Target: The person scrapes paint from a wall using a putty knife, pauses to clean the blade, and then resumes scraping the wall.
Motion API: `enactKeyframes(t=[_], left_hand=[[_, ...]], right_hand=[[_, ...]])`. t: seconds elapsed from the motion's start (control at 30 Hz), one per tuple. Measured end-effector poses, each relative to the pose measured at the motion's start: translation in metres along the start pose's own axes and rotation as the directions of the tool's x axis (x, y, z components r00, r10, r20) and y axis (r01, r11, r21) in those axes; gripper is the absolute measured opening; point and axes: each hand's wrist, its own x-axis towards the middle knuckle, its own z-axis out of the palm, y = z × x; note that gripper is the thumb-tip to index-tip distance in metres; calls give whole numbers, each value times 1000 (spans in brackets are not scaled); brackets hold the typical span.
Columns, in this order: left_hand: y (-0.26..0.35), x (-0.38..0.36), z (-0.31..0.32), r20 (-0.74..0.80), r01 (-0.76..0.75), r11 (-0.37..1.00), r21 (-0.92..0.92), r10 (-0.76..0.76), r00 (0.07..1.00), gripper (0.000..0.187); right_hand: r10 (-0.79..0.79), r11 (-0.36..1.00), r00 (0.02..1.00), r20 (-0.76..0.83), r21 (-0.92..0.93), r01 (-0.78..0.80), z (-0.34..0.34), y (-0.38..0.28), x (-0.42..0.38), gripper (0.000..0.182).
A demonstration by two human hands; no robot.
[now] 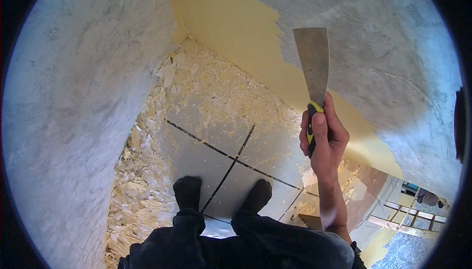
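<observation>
My right hand point(325, 136) is closed around the black and yellow handle of a putty knife point(313, 62). Its wide metal blade points up and overlaps the wall in this view. Behind it, the wall carries a band of yellow paint point(236, 28) low down, with a ragged edge against bare grey plaster point(364, 38). My left hand is out of sight.
Yellowish paint flakes point(142, 190) lie heaped along the left wall point(83, 106) and scattered into the corner. My feet stand on grey floor tiles point(216, 143) with dark joints. At the lower right is a wooden lattice frame point(408, 216).
</observation>
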Motion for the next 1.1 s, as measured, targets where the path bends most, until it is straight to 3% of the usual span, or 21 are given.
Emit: enactKeyframes(t=[0.53,0.6,0.7,0.9,1.1], left_hand=[[28,6,-10,-29,-18,995,101,21,999,34],[32,7,-13,-25,-26,992,120,29,999,34],[39,13,-23,-39,-32,989,146,39,999,34],[54,15,-27,-41,-39,983,181,47,998,33],[73,17,-39,-62,-37,976,214,51,997,33]], right_hand=[[-35,999,999,0,-41,35,8,4,10,49],[72,996,995,-73,-47,-75,16,-6,15,49],[-19,998,998,-54,-54,16,13,-4,8,48],[48,994,996,-79,-91,-55,16,-8,14,47],[-15,997,999,-35,-80,12,11,1,11,48]])
